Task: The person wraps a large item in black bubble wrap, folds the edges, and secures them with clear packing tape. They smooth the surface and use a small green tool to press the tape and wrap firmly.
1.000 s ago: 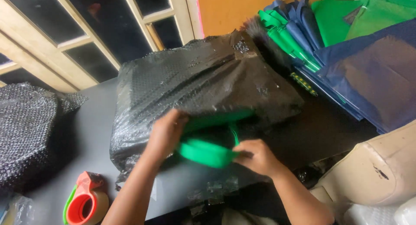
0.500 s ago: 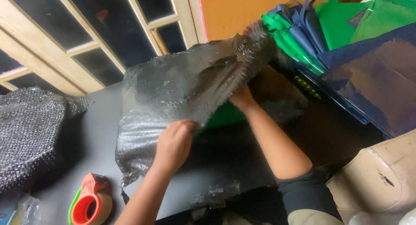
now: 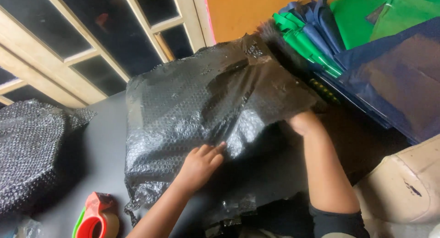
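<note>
A large sheet of black bubble wrap point(image 3: 206, 105) covers a bundle on the grey table point(image 3: 105, 141). My left hand point(image 3: 199, 163) lies flat on the wrap near its front middle, fingers pressed together. My right hand point(image 3: 302, 122) grips the wrap's right edge, its fingers tucked under the sheet. No green item shows beneath the wrap now.
A second black bubble-wrapped bundle point(image 3: 32, 151) lies at the left. A red and green tape dispenser point(image 3: 96, 219) sits at the front left. Green and blue fabric bags point(image 3: 366, 45) are stacked at the right. A cream object point(image 3: 403, 187) is at the lower right. Wooden window frames point(image 3: 91, 50) stand behind.
The green item seen earlier is now covered by the wrap. The raised flap has come down flat. My right hand moved from the top corner to the right edge.
</note>
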